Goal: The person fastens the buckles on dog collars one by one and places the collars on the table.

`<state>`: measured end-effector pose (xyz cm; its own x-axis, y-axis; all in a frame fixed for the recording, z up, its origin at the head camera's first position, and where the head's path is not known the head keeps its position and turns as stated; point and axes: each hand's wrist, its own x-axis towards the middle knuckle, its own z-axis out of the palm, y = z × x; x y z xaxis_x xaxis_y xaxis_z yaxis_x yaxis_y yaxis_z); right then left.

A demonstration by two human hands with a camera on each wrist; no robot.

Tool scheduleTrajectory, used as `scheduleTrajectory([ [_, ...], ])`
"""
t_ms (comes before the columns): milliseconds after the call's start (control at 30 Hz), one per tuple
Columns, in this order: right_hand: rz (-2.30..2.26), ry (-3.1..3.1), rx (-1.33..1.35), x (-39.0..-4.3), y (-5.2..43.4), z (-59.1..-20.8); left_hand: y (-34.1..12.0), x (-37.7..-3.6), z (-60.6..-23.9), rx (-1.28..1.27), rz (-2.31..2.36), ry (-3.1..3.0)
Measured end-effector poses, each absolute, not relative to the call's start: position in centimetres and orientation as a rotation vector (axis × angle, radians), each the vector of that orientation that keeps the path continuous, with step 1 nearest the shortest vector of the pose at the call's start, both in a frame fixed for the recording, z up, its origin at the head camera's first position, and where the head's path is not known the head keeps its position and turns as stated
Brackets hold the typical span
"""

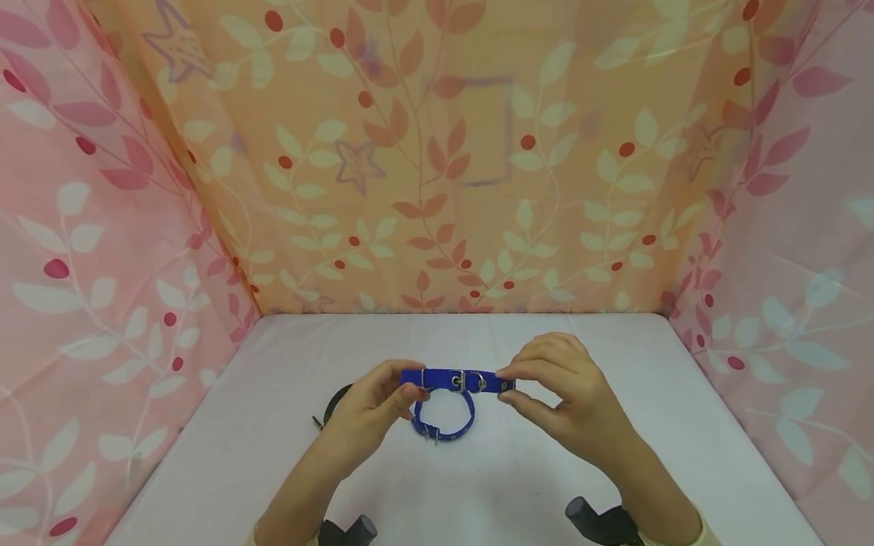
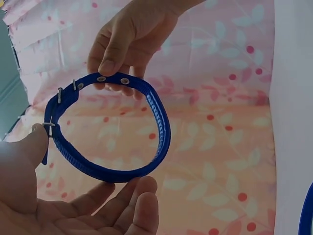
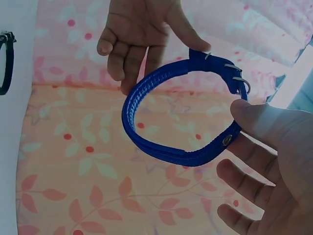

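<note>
A blue pet collar (image 1: 440, 378), buckled into a loop, is held up above the table between both hands. My left hand (image 1: 372, 406) grips its left end between thumb and fingers. At the other end, my right hand (image 1: 570, 398) pinches the band by thumb and index finger. The metal buckle and a D-ring face the head camera. In the left wrist view, metal eyelets show on the collar (image 2: 164, 129) near the right hand (image 2: 129, 39). The right wrist view shows the loop (image 3: 171, 155) hanging open in the middle, with the left hand (image 3: 142, 34) beyond it.
A second blue collar (image 1: 447, 437) lies looped on the white table (image 1: 505, 485), below the held one. Partly hidden behind the left hand is a black collar (image 1: 331, 406). Patterned cloth walls (image 1: 423, 189) enclose the table at the back and both sides.
</note>
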<state>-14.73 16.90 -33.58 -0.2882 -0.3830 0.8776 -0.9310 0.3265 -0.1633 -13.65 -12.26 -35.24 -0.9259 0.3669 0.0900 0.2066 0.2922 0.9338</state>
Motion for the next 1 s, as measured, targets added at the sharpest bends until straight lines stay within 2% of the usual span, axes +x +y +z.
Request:
scheduleTrajectory([
  [233, 0.994, -1.988, 1.146, -14.8, 17.4, -34.0, -12.4, -13.7, -35.2, 0.576, 1.833, 2.283],
  [533, 1.099, -2.502, 0.739, -14.3, 18.0, -33.9, -12.3, -13.5, -35.2, 0.598, 1.848, 2.337],
  [667, 1.182, -2.621, 0.639, -14.3, 17.9, -33.8, -12.2, -13.5, -35.1, 0.663, 1.857, 2.378],
  [1000, 1.318, -2.645, 0.734, -15.3, 18.9, -34.0, -11.7, -14.4, -36.0, 0.826, 1.938, 2.456],
])
